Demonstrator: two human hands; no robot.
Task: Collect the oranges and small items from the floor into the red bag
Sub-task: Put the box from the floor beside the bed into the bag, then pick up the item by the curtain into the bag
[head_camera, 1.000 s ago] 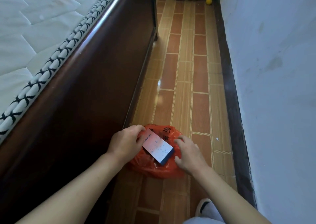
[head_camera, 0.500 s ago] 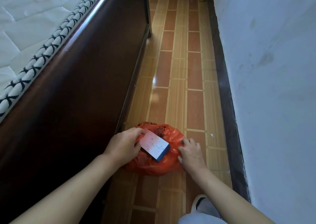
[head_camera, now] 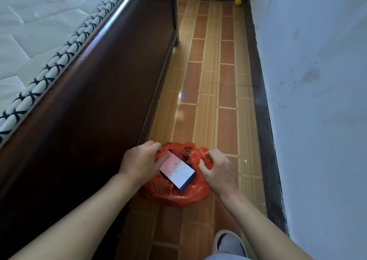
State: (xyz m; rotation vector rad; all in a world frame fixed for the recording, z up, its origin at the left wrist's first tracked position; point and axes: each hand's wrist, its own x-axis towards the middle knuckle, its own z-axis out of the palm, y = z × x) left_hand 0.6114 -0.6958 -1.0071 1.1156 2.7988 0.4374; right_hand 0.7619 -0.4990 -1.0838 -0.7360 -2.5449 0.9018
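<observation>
Sitting on the tiled floor (head_camera: 206, 93) beside the dark bed frame (head_camera: 95, 108), the red bag (head_camera: 174, 192) carries a white-and-blue box (head_camera: 177, 170) on top. Left hand (head_camera: 139, 162) pinches the bag's edge by the box — right hand (head_camera: 218, 170) curls at the bag's other side, its grip unclear. A yellow-orange fruit (head_camera: 238, 2) lies far beyond the bag, by the wall (head_camera: 317, 81).

White box (head_camera: 176, 170) printed "NKER", first letters hidden; red bag (head_camera: 178, 192) black characters, unreadable

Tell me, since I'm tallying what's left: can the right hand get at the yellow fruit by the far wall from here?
Probably not. The right hand is down at the red bag, while the yellow fruit lies at the floor's far end. The floor between looks bare, so walking over should work.
</observation>
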